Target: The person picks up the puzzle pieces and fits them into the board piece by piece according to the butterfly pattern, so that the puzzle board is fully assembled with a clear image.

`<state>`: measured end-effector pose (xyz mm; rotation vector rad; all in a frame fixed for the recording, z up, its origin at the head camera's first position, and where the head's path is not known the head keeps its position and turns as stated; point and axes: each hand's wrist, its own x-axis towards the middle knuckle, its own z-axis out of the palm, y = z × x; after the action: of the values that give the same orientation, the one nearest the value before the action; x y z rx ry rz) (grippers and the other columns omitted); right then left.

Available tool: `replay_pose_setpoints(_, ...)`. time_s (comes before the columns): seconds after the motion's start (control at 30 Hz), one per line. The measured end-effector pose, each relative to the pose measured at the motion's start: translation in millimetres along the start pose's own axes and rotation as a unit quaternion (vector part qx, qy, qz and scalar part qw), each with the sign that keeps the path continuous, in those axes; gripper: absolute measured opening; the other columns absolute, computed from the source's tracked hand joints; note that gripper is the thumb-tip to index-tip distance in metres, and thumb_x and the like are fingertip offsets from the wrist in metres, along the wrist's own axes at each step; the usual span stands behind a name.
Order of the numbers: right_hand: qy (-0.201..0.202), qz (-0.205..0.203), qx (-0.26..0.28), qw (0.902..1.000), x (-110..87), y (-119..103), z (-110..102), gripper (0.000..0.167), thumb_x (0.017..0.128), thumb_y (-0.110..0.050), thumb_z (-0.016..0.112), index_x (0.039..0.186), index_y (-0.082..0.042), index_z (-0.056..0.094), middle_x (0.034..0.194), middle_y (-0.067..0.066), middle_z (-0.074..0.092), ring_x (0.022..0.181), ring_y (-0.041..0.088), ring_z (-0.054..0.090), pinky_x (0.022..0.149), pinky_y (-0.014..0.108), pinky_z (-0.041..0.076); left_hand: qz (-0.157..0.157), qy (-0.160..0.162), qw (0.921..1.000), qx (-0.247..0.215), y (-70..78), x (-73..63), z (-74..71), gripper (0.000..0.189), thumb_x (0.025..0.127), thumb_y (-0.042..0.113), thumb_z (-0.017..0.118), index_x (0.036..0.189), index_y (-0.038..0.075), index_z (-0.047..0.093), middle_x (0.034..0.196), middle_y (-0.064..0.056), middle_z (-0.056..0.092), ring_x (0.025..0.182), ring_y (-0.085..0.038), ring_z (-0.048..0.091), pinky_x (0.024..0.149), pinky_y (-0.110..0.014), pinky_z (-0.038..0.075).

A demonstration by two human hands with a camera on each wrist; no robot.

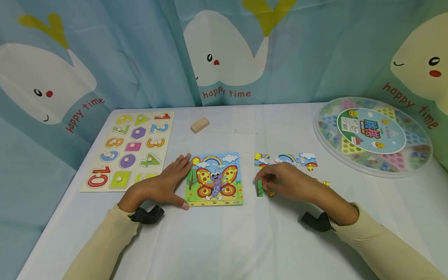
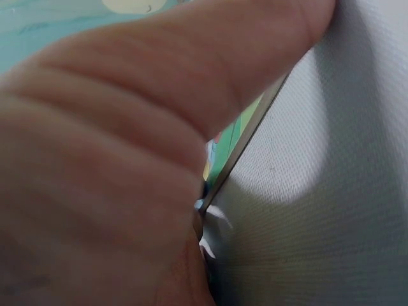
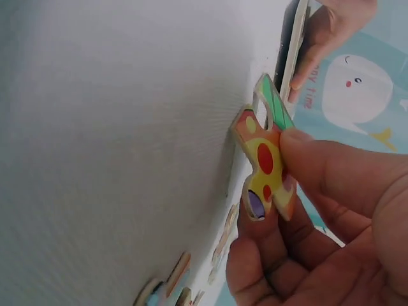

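A square butterfly puzzle board lies on the white table. My left hand rests along its left side, fingers spread, with thumb and fingertips at its edge. The left wrist view shows that thumb across the board's side. To the right of the board, my right hand pinches a yellow puzzle piece with red spots between thumb and fingers. A green puzzle piece shows against it; I cannot tell whether the two are joined. Loose rainbow and cloud pieces lie beyond this hand.
A number-and-shape peg board lies at the left, partly behind my left hand. A small wooden block is towards the back. The round clear-lidded game box sits at the back right. Behind the table hangs a blue whale-print curtain.
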<state>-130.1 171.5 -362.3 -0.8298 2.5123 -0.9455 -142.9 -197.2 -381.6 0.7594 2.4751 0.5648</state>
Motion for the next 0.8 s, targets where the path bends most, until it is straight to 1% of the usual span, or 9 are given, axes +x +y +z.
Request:
replay_pose_setpoints(0.13, -0.024, -0.003, 0.032, 0.9992, 0.4, 0, 1, 0.019, 0.090, 0.004, 0.062, 0.103, -0.008, 0.069, 0.074, -0.008, 0.062, 0.068, 0.009, 0.055, 0.062, 0.024, 0.047, 0.002, -0.001, 1.0000, -0.001, 0.1, -0.4, -0.9, 0.126, 0.069, 0.051, 0.084, 0.157, 0.007, 0.005, 0.162, -0.006, -0.012, 0.146, -0.025, -0.016, 0.116, -0.050, -0.001)
replay_pose_setpoints(0.23, -0.036, -0.002, 0.049, 0.9982, 1.0, 0, 1, 0.021, 0.090, 0.005, 0.062, 0.105, -0.007, 0.069, 0.075, -0.007, 0.063, 0.068, 0.009, 0.055, 0.063, 0.023, 0.047, 0.009, 0.002, 1.0000, -0.004, -1.0, -0.9, -1.4, 0.125, 0.069, 0.050, 0.084, 0.156, 0.006, 0.005, 0.162, -0.008, -0.012, 0.146, -0.026, -0.016, 0.116, -0.051, -0.001)
replay_pose_setpoints(0.43, -0.042, -0.008, 0.060, 0.9973, 2.7, -3, 0, 0.020, 0.091, 0.005, 0.060, 0.104, -0.006, 0.069, 0.078, -0.005, 0.063, 0.070, 0.010, 0.056, 0.064, 0.023, 0.047, 0.019, 0.006, 0.9998, -0.008, -2.4, -1.6, -1.8, 0.125, 0.070, 0.048, 0.084, 0.156, 0.003, 0.006, 0.162, -0.010, -0.011, 0.146, -0.029, -0.015, 0.116, -0.053, 0.000)
replay_pose_setpoints(0.67, -0.033, -0.020, 0.067, 0.9970, 7.4, -6, -1, 0.018, 0.092, 0.003, 0.061, 0.106, -0.004, 0.069, 0.088, -0.004, 0.064, 0.076, 0.012, 0.057, 0.065, 0.024, 0.048, 0.001, 0.000, 1.0000, -0.002, -1.3, -0.1, -0.6, 0.126, 0.069, 0.051, 0.084, 0.157, 0.007, 0.005, 0.162, -0.006, -0.012, 0.146, -0.025, -0.016, 0.116, -0.050, -0.001)
replay_pose_setpoints(0.8, -0.033, -0.025, 0.074, 0.9964, 11.3, -9, -3, 0.018, 0.093, 0.002, 0.060, 0.107, -0.004, 0.069, 0.080, -0.002, 0.064, 0.071, 0.013, 0.056, 0.063, 0.025, 0.047, 0.003, 0.000, 1.0000, -0.005, -1.5, -0.3, -0.9, 0.126, 0.069, 0.051, 0.084, 0.157, 0.007, 0.005, 0.162, -0.006, -0.013, 0.146, -0.025, -0.016, 0.116, -0.051, -0.001)
